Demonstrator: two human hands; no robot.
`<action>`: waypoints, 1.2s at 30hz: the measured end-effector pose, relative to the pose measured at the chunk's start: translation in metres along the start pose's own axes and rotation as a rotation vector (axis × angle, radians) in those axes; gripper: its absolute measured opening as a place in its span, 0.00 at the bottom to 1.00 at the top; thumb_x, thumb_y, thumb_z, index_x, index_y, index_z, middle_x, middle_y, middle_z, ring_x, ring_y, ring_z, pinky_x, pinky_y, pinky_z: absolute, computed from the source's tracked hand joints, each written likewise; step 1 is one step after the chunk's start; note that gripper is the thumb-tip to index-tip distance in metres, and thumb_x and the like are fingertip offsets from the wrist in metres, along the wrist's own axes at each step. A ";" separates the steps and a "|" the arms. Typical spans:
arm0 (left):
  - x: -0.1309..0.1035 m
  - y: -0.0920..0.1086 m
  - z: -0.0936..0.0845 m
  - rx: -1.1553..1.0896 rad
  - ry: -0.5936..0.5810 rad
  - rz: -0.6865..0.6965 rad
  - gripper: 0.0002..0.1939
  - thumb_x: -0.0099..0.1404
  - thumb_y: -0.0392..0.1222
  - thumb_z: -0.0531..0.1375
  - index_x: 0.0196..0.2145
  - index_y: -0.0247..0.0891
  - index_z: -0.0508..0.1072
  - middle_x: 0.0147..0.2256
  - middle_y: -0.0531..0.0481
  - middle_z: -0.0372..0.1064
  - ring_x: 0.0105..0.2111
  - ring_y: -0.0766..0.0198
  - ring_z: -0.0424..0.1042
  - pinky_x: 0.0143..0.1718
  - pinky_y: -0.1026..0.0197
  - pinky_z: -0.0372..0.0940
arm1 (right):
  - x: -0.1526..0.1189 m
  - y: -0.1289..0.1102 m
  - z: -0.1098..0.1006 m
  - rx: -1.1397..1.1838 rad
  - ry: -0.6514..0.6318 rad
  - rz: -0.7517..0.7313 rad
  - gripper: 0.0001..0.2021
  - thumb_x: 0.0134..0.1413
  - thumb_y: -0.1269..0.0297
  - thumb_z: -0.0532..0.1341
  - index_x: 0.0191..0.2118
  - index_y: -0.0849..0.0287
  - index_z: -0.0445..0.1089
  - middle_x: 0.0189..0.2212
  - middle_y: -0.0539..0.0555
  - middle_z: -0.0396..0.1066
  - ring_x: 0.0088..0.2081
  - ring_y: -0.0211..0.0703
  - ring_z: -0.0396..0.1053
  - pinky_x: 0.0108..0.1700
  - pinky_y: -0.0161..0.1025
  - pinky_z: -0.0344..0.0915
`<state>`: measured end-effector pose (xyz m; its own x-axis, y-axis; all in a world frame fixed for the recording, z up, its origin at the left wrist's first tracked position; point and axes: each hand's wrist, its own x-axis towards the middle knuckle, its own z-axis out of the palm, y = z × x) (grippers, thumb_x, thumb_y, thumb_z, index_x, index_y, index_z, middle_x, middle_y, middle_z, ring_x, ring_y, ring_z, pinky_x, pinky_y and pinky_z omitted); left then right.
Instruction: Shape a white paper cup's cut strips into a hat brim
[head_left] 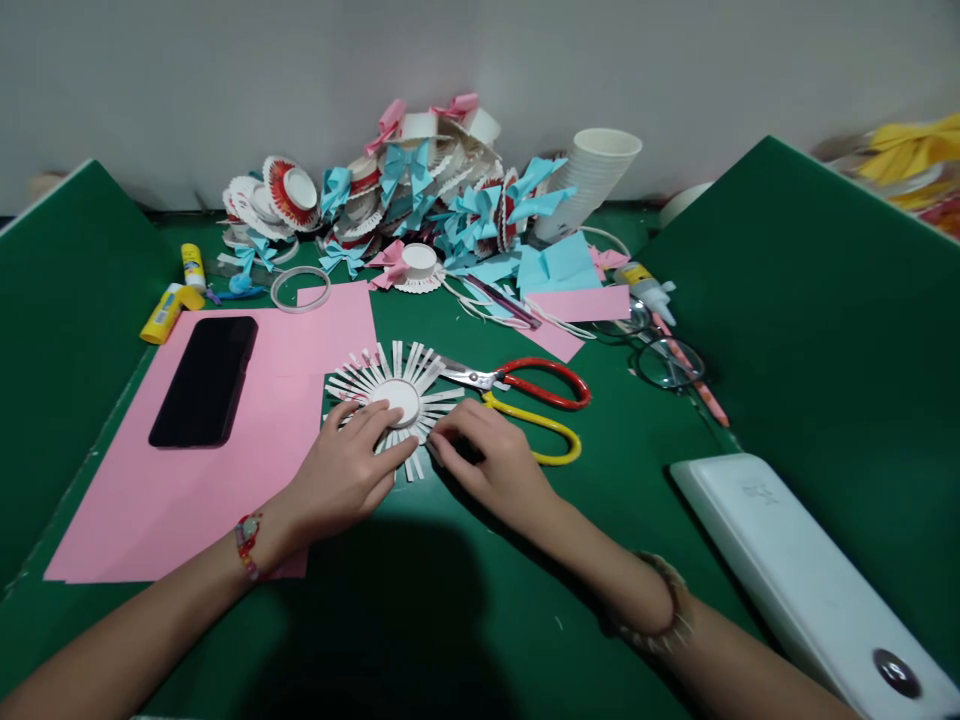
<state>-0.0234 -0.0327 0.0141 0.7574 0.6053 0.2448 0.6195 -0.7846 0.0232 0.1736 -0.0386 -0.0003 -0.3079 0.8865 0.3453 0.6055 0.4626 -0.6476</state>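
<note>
The fringed paper cup [398, 400] lies between your hands, round, with no single long axis; its strips radiate outward. Your left hand [346, 468] covers its near-left side, fingers loosely spread, fingertips on the base; your right hand [504, 462] is at its near-right edge, thumb and forefinger close together; whether they pinch a strip, you cannot tell; scissors [486, 381] lie to the right.
</note>
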 end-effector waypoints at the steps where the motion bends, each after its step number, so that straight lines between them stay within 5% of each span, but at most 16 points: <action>1: 0.000 0.000 0.000 -0.003 0.001 -0.002 0.17 0.61 0.33 0.51 0.46 0.38 0.71 0.48 0.38 0.66 0.50 0.48 0.64 0.49 0.43 0.57 | 0.001 0.000 0.001 0.026 0.007 0.032 0.05 0.54 0.72 0.56 0.28 0.60 0.65 0.25 0.51 0.65 0.28 0.38 0.62 0.30 0.35 0.58; 12: -0.001 -0.001 0.002 -0.025 0.024 -0.008 0.17 0.61 0.32 0.51 0.46 0.37 0.71 0.48 0.39 0.67 0.51 0.50 0.64 0.49 0.45 0.57 | 0.009 0.000 0.006 -0.022 0.019 0.204 0.06 0.53 0.69 0.56 0.26 0.59 0.65 0.24 0.50 0.65 0.27 0.38 0.62 0.30 0.35 0.56; 22: -0.002 -0.004 0.002 -0.047 0.026 0.002 0.17 0.63 0.32 0.50 0.47 0.39 0.70 0.48 0.41 0.68 0.50 0.52 0.65 0.49 0.47 0.55 | 0.010 0.000 -0.001 0.002 -0.063 0.103 0.04 0.50 0.70 0.57 0.27 0.58 0.68 0.24 0.50 0.67 0.28 0.38 0.63 0.31 0.34 0.56; 36: 0.001 -0.002 0.003 -0.015 0.049 0.006 0.16 0.62 0.33 0.51 0.45 0.38 0.72 0.47 0.41 0.69 0.50 0.52 0.66 0.49 0.46 0.56 | 0.009 -0.001 0.007 -0.168 -0.092 0.204 0.06 0.52 0.67 0.55 0.26 0.59 0.66 0.25 0.51 0.67 0.28 0.39 0.63 0.30 0.34 0.54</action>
<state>-0.0238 -0.0302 0.0114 0.7496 0.5938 0.2926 0.6119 -0.7901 0.0360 0.1653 -0.0310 -0.0010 -0.2274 0.9619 0.1514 0.7728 0.2729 -0.5730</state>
